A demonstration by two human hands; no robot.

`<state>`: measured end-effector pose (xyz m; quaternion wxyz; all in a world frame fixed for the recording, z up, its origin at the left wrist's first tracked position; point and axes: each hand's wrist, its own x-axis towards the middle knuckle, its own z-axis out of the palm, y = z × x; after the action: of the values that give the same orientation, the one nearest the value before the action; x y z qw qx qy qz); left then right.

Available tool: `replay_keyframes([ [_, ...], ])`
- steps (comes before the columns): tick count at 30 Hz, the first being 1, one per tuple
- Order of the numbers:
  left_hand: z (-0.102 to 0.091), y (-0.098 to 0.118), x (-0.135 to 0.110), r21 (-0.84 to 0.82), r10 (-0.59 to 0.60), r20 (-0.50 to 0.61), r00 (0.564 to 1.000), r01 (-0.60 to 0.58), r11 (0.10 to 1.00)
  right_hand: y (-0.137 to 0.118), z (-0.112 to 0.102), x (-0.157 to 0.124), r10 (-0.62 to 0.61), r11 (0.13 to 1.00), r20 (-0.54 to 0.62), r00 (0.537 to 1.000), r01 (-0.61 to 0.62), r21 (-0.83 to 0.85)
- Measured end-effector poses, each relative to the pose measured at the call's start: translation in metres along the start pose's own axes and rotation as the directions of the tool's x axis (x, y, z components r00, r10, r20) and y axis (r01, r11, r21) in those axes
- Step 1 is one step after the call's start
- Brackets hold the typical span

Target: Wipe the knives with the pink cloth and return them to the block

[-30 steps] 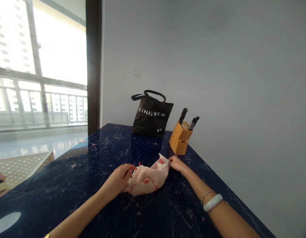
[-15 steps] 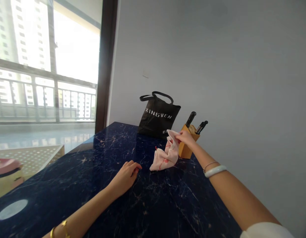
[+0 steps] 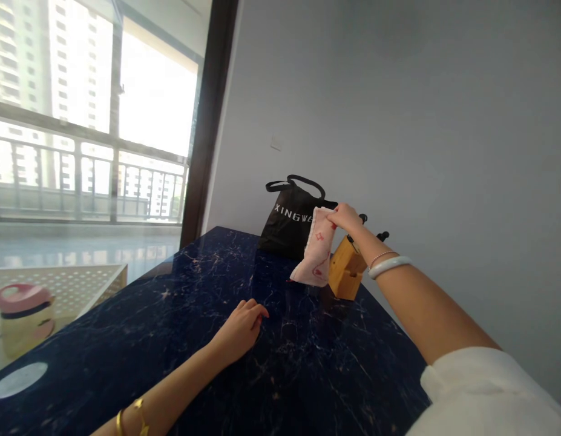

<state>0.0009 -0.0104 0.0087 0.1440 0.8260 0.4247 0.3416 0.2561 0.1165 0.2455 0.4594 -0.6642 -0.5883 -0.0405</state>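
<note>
Pink cloth (image 3: 316,251) held by R hand (image 3: 346,218) | knife block (image 3: 347,266) nr | L hand (image 3: 239,332) empty, curled on counter (image 3: 126,315)

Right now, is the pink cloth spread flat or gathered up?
Gathered: the pink cloth hangs in a narrow bunch from the right hand, not lying flat on the table.

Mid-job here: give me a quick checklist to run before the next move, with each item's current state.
Right hand has the cloth: ok, pinched at its top edge, hanging.
Cloth clear of knife block: cannot tell, they look very close.
Left hand free: ok, resting empty on the counter.
Knives in block: ok, handles up, partly behind the right hand.
Bag upright: ok, standing behind the cloth.
</note>
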Motion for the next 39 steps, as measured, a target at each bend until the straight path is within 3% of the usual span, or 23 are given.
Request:
replay_keyframes([
  [3,0.000,-0.001,0.000,0.004,0.010,-0.010,1.000,-0.010,1.000,-0.012,0.001,-0.002,0.013,0.970,0.052,0.999,0.000,-0.245],
  [6,0.002,-0.003,0.001,0.011,0.006,-0.010,1.000,-0.006,1.000,-0.022,0.008,-0.007,-0.008,0.966,0.073,0.997,0.027,-0.256],
  [9,0.004,-0.005,0.002,0.013,-0.005,-0.011,1.000,0.005,1.000,-0.030,0.019,-0.011,-0.035,0.983,0.064,0.997,0.046,-0.175],
  [15,0.003,-0.006,0.002,0.017,-0.012,-0.017,1.000,0.013,1.000,-0.033,0.048,-0.026,-0.010,0.975,0.065,0.998,-0.004,0.224],
  [18,0.003,-0.006,0.001,0.012,-0.006,-0.022,1.000,0.006,1.000,-0.024,0.063,-0.042,0.021,0.963,0.078,0.997,-0.041,0.266],
  [25,0.002,-0.006,0.002,0.033,-0.039,-0.003,0.999,0.039,0.999,0.020,0.075,-0.075,0.123,0.938,0.082,0.989,-0.143,0.315],
  [33,0.004,-0.006,0.001,0.025,-0.018,0.001,1.000,0.018,1.000,0.096,0.046,-0.102,0.250,0.907,0.088,0.964,-0.265,0.328],
  [39,0.007,-0.007,0.003,0.025,-0.035,0.032,0.999,0.034,0.999,0.155,0.034,-0.140,0.362,0.878,0.152,0.920,-0.391,0.276],
])
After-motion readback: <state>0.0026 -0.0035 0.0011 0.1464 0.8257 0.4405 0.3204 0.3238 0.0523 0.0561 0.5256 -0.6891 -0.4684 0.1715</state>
